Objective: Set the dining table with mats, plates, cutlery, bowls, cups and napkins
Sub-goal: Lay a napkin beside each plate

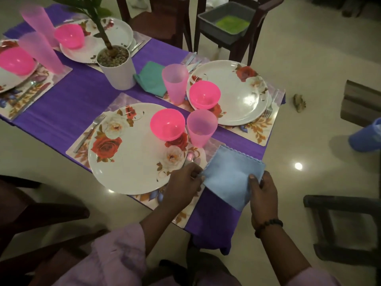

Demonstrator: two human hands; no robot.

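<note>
Purple cloth (82,100) covers the dining table in front of you, with pale glossy floor all around it. From your head camera, take the white potted plant (116,67) as the landmark: the nearest place setting lies on your side of it, a floral mat (82,149) carrying a rose-patterned plate (132,162), with a pink bowl (167,124) on the plate's far edge and a translucent pink cup (201,127) just right of the bowl. A fork (90,131) lies on the mat along the plate's left side. Right of the plant, a green napkin (151,78) lies beside a second cup (175,84), bowl (204,94) and plate (237,93). Left of and behind the plant are two more settings with pink bowls and tall cups. You hold a blue napkin (231,176) at the table corner nearest you, well to the near right of the plant and just right of the nearest plate. Your left hand (183,184) pinches its left corner with curled fingers, and your right hand (262,195), with a dark bead bracelet at the wrist, grips its right edge, thumb pressed on top.
</note>
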